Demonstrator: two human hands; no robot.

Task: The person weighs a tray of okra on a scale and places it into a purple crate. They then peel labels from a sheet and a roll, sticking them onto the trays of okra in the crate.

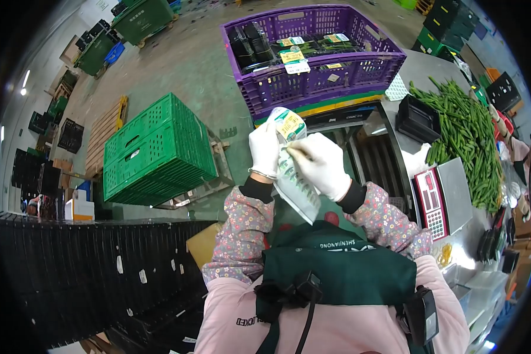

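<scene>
Both my hands wear white gloves and meet in front of my chest. My left hand [263,148] is closed on the side of a roll of printed labels [289,125], white with green and yellow print. From the roll a strip of backing paper [298,190] hangs down toward my apron. The thumb and fingers of my right hand [324,166] are pinched at the strip just below the roll. Beyond the roll stands a purple crate [277,88] holding labelled packs of green vegetables [336,39] and black trays [251,47].
A green crate stack [159,153] stands on the left. On the right, the metal table bears a heap of long green vegetables [463,130], black trays [418,119] and a red scale [432,203]. Stacked black crates [88,271] line the lower left.
</scene>
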